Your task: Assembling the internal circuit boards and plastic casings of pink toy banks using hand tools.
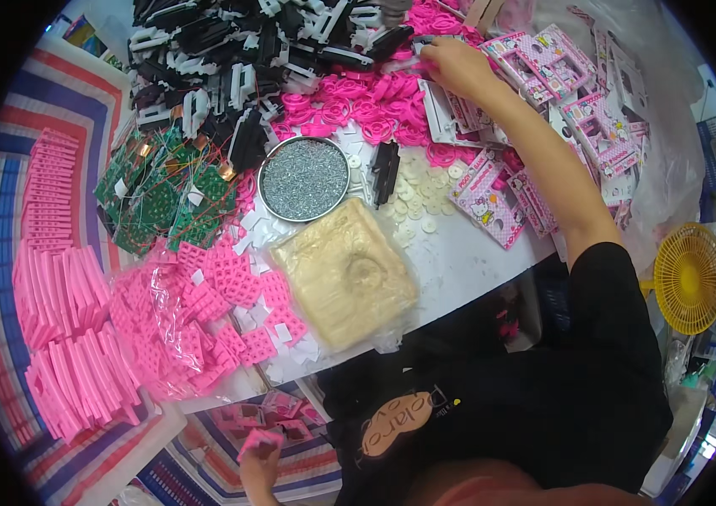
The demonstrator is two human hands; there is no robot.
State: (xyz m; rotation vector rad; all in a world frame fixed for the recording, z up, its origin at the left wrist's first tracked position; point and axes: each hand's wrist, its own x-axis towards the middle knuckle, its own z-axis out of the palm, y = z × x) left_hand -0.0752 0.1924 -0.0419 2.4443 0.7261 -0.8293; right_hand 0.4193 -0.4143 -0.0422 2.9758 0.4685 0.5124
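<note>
Left grip (pixel 258 464): closed on pink part (pixel 262 440), near left, off worktop (pixel 469 274) edge. Right grip (pixel 457 69): far, beside pink rings (pixel 383 126); hold unclear. Likely risk: cards (pixel 602 135) sliding, from brushing right forearm (pixel 543 152).

I'm seeing metal bits (pixel 304 177) glinting inside shiny metal dish (pixel 303 220); held pink piece (pixel 265 438) and pink panels (pixel 63 291) looking like smooth plastic; cream block (pixel 328 282) wearing wrinkled, glossy clear film (pixel 390 340).
</note>
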